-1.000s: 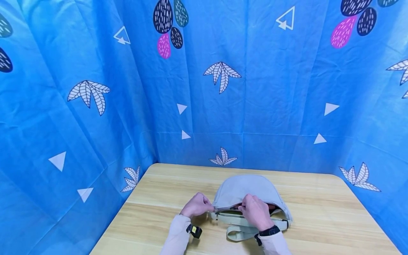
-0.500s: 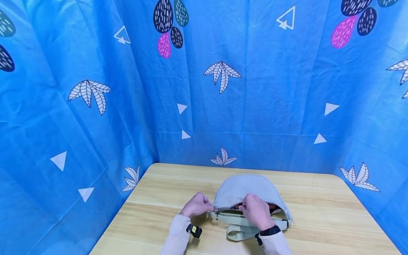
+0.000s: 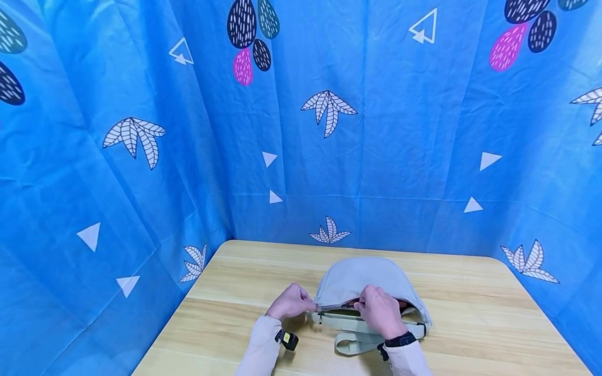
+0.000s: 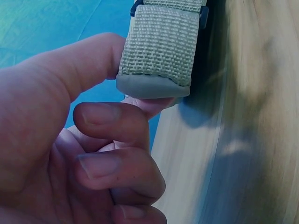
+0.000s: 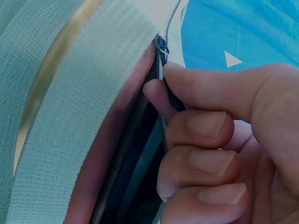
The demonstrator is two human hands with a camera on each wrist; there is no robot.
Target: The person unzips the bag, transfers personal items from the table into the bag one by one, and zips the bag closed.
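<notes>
A pale grey shoulder bag [image 3: 362, 279] lies on the wooden table, its opening toward me and partly unzipped. My left hand [image 3: 290, 303] pinches the bag's left end between thumb and forefinger, beside the woven strap end [image 4: 159, 46]; the other fingers curl loosely. With thumb and forefinger, my right hand [image 3: 378, 313] pinches the pull tab of the zipper slider [image 5: 161, 45], midway along the opening. In the right wrist view the gap shows a long dark thing [image 5: 124, 163] inside, which I cannot identify. The pull tab is mostly hidden by my fingers.
The loose pale green strap [image 3: 352, 345] lies looped in front of the bag, partly behind my right wrist. A black buckle [image 3: 425, 330] sits at its right end. A blue patterned curtain [image 3: 404, 130] stands behind the table [image 3: 235, 271] and along its sides.
My right hand has shifted very slightly to the right along the opening. My left hand and the bag have stayed in place.
</notes>
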